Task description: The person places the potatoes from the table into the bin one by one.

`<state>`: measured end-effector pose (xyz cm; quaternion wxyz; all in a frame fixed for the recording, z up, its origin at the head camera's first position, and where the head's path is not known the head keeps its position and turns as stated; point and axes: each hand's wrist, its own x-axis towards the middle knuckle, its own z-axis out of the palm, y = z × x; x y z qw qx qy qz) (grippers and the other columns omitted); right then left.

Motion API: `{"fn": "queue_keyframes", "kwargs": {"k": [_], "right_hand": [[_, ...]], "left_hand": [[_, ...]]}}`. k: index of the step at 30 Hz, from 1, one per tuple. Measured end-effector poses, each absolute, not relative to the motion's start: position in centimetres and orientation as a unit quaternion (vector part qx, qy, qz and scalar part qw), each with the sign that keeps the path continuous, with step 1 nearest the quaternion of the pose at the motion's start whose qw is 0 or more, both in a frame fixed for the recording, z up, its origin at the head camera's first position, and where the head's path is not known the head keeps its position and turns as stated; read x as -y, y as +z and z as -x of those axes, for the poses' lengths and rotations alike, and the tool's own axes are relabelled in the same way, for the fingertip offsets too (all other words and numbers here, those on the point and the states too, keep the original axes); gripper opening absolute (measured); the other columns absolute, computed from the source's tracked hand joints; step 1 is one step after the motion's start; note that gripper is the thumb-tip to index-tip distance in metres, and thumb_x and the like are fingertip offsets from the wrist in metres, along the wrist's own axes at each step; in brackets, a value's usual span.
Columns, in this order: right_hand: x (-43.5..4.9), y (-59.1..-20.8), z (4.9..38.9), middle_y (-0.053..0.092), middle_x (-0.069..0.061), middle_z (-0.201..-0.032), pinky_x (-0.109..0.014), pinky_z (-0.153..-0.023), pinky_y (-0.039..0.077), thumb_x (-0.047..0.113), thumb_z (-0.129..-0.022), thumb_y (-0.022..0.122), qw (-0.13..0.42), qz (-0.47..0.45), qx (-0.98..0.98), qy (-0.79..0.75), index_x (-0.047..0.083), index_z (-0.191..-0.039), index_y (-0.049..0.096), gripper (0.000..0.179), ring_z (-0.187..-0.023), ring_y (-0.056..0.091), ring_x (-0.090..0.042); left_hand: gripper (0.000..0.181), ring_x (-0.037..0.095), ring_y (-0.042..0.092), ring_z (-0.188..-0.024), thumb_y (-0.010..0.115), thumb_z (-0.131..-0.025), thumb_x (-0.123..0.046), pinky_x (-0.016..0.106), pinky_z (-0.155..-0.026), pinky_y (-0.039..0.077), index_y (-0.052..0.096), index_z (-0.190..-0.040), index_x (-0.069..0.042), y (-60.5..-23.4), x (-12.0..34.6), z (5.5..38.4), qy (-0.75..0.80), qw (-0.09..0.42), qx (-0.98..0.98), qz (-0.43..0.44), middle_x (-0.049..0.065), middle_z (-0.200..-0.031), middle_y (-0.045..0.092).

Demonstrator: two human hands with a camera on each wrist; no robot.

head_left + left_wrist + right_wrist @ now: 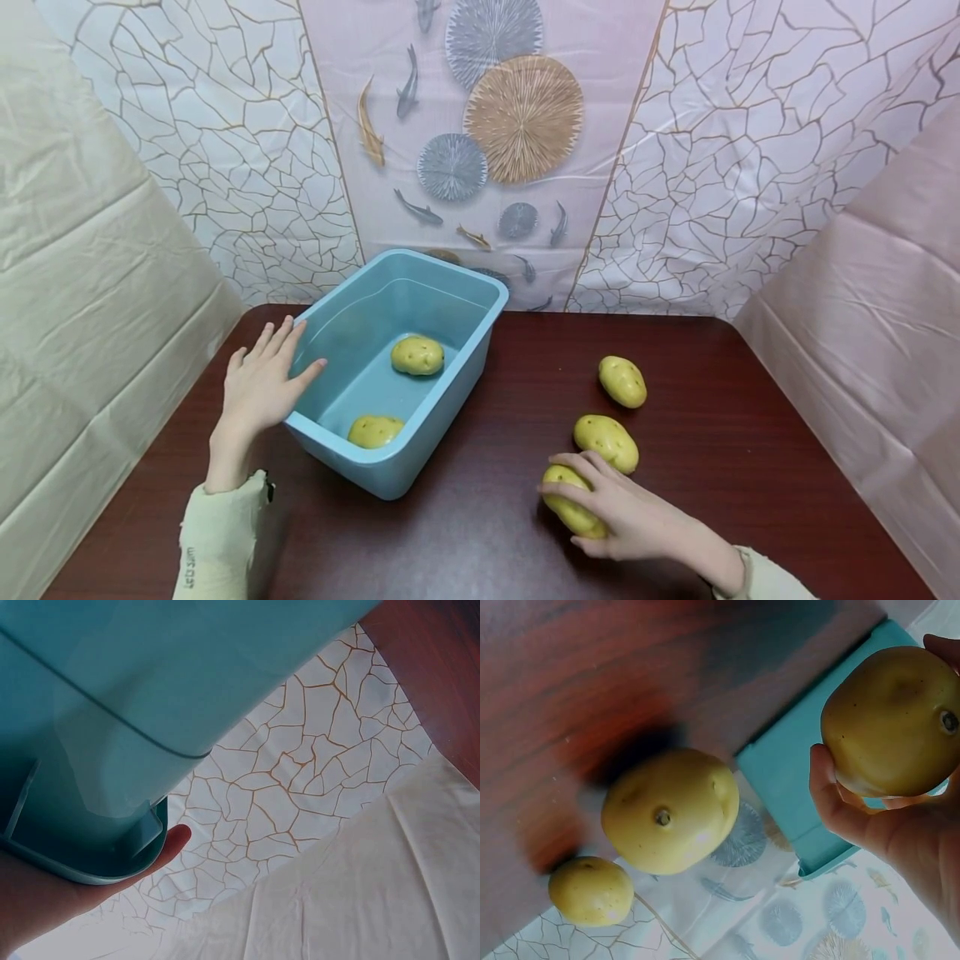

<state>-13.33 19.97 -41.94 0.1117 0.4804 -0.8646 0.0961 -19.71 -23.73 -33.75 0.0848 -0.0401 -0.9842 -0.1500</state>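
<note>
A yellow potato [573,500] is gripped in my right hand [630,508], low over the table's front right part; the right wrist view shows the fingers curled around this potato [892,720]. Just behind it lies a second potato [607,442], and a third potato [622,382] sits farther back. My left hand [262,375] lies with fairly straight fingers on the left rim of a blue plastic bin [450,408]. Inside the bin are two more potatoes, one potato [417,356] toward the middle and another potato [375,431] at the near end, partly hidden by the wall.
The dark red wooden table [487,542] carries everything. A patterned curtain [465,167] hangs along its back edge, and plain pale cloth [97,250] closes off the left and right sides. The bin stands angled, left of the table's middle.
</note>
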Motion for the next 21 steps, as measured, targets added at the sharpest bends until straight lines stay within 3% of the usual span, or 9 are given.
{"fn": "queue_keyframes", "kwargs": {"k": [21], "right_hand": [[-19.1, -40.0, 14.7, 0.041, -0.002, -0.13, -0.034, -0.079, 0.043, 0.031, -0.062, 0.075, 0.149, -0.48, 0.858, 0.11, 0.026, -0.125, 0.047, 0.069, -0.105, 0.042, -0.016]], "left_hand": [[0.07, 0.039, 0.009, -0.137, 0.042, -0.089, -0.046, 0.063, -0.101, 0.009, 0.018, -0.143, -0.008, -33.7, 23.7, 19.7, -0.151, 0.09, 0.983, 0.041, 0.02, -0.148, 0.016]]}}
